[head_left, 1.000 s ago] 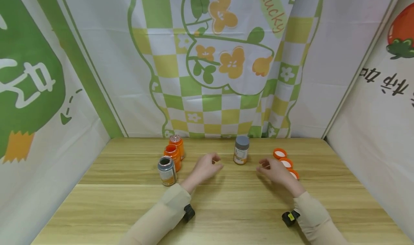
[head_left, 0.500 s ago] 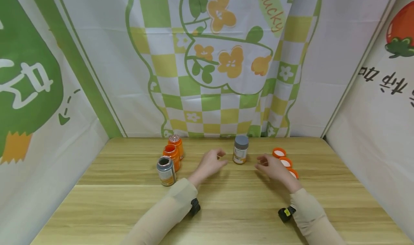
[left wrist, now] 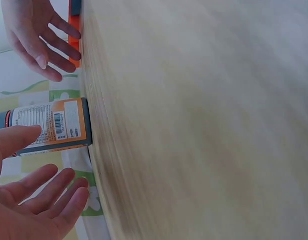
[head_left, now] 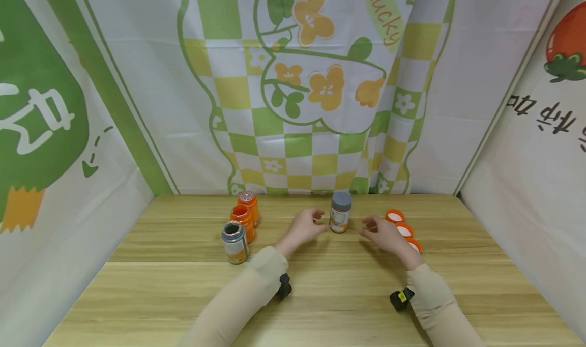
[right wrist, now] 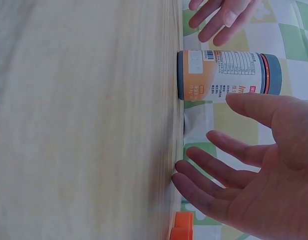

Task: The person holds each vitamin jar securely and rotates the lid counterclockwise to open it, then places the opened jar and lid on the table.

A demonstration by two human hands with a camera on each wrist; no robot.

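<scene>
A grey-lidded pill bottle with a white and orange label stands upright on the table between the two hands. My left hand is just to its left, fingers spread and nothing held. On the other side, my right hand faces it with relaxed, parted fingers, also holding nothing. In the left wrist view the left thumb overlaps the bottle; from the right wrist, the right thumb tip overlaps the label of the bottle.
At left stand a lidless grey bottle and two orange bottles, in a slanting row. Several orange caps lie on the wooden table just beyond the right hand. A patterned curtain hangs behind the table.
My left hand has moved right and slightly forward, closer to the standing pill bottle. The right hand has shifted a little to the left, toward it. The bottles and caps have stayed put.
</scene>
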